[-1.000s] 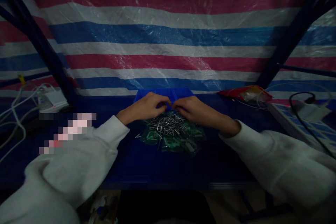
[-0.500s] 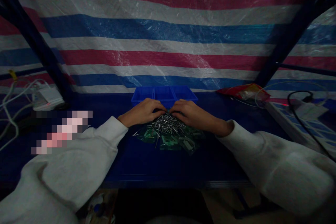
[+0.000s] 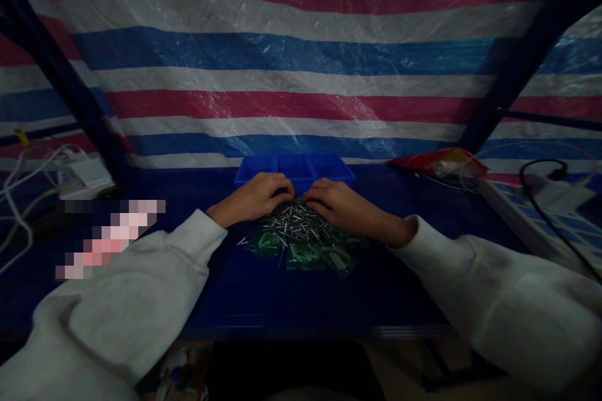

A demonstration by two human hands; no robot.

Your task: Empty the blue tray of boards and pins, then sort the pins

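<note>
At the metal pins (image 3: 298,225), both curled hands (image 3: 259,196) have parted slightly; grip unclear.

Behind the blue table (image 3: 315,307) I see a red, white and blue striped plastic sheet (image 3: 291,56) — and, toward the right, a red plastic packet (image 3: 423,161) lying near it.

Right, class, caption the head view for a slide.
Two hands, left and right, at a pile of metal pins before a blue divided tray.
</note>
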